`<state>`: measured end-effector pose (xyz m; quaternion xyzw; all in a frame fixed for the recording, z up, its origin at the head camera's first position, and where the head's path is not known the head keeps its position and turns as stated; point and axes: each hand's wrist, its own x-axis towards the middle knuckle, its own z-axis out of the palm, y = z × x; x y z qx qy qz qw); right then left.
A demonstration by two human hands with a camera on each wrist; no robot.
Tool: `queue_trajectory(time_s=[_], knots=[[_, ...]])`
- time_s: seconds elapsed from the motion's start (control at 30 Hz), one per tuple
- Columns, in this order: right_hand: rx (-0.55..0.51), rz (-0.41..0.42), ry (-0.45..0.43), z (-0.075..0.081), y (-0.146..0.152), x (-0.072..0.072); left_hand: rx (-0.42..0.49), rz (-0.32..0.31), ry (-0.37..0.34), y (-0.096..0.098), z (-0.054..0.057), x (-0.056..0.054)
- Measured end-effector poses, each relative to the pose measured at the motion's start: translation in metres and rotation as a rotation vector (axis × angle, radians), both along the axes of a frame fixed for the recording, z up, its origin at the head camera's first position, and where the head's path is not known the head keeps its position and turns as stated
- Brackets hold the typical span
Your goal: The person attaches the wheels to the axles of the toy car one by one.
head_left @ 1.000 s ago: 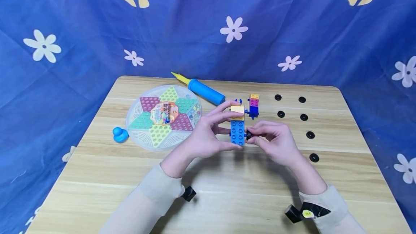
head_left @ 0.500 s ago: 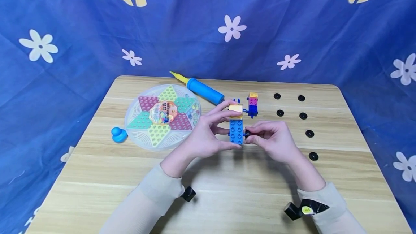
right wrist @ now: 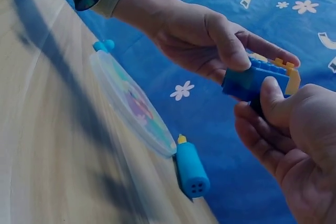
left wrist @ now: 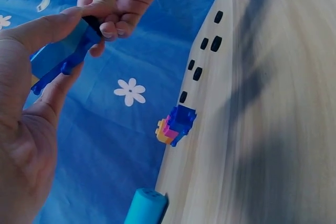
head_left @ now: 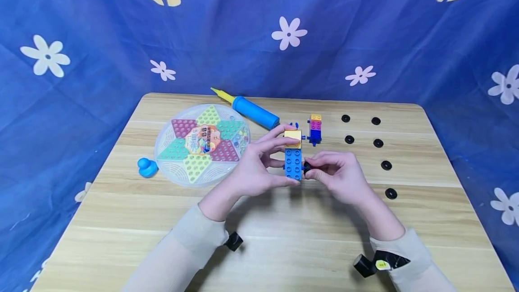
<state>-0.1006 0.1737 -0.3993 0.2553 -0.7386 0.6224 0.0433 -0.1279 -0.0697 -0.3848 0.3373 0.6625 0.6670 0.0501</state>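
My left hand (head_left: 255,170) grips a toy-brick car body (head_left: 293,163) above the table, thumb at its near end and fingers along its far end. The body has a light blue studded brick and a yellow-orange one, with dark blue axle stubs at the sides. With thumb and fingers, my right hand (head_left: 342,175) pinches a small black wheel (head_left: 307,168) against the stub on the body's right side. Fingers partly cover that wheel in both wrist views. Behind stands a second brick build (head_left: 315,129) in yellow, pink and dark blue.
Several black wheels (head_left: 386,165) lie on the right of the table (head_left: 259,256). A round Chinese checkers board (head_left: 170,175) lies at left, a blue rubber duck (head_left: 147,167) beside it. A blue air pump (head_left: 255,112) with yellow nozzle lies at the back.
Both hands keep the same hold on the car body and wheel. The whole head view has shifted slightly; little else differs.
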Motion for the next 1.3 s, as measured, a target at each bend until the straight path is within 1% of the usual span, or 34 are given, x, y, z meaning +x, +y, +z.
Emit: queue_trajectory(time_s=[0.03, 0.07, 0.2, 0.23, 0.27, 0.33, 0.43, 0.47, 0.53, 0.6, 0.83, 0.93, 1.1, 1.2, 1.3], knots=[[0.002, -0.005, 0.0, 0.0, 0.0, 0.001, 0.002, 0.0, -0.004, 0.0, 0.0, 0.0], [0.016, -0.005, 0.021, 0.001, -0.001, 0.001, 0.0, -0.002, -0.001, 0.0, 0.0, 0.0], [0.141, -0.019, 0.168, 0.001, -0.002, 0.001, -0.019, -0.016, 0.013, -0.001, 0.0, 0.0], [0.154, -0.016, 0.183, 0.001, -0.003, 0.001, -0.017, -0.018, 0.009, -0.001, -0.001, 0.0], [0.142, -0.014, 0.17, 0.001, -0.003, 0.002, -0.007, -0.021, -0.002, -0.002, -0.001, 0.0], [0.095, -0.005, 0.103, 0.001, -0.003, 0.002, 0.011, -0.026, -0.018, -0.002, -0.001, 0.0], [0.044, -0.015, 0.02, 0.002, -0.004, 0.003, 0.032, -0.037, -0.03, -0.001, 0.0, 0.001], [0.041, -0.022, 0.009, 0.002, -0.004, 0.004, 0.034, -0.039, -0.031, -0.001, 0.0, 0.001], [0.075, -0.035, 0.021, 0.003, -0.005, 0.004, 0.031, -0.037, -0.025, 0.0, 0.0, 0.001], [0.087, -0.041, 0.029, 0.003, -0.006, 0.004, 0.04, -0.031, -0.032, -0.001, 0.0, 0.002], [0.022, -0.006, -0.009, 0.003, -0.005, 0.005, 0.049, -0.035, -0.015, -0.003, -0.001, 0.004], [-0.033, 0.017, -0.04, 0.0, -0.002, 0.004, 0.068, -0.042, -0.011, -0.002, -0.002, 0.004], [-0.134, 0.073, -0.119, -0.005, 0.006, -0.002, 0.102, -0.057, -0.016, -0.001, -0.002, 0.005], [-0.156, 0.116, -0.148, -0.008, 0.01, -0.006, 0.106, -0.062, -0.018, 0.0, 0.0, 0.006], [-0.167, 0.181, -0.159, -0.009, 0.011, -0.008, 0.112, -0.065, -0.014, 0.0, 0.0, 0.007]])
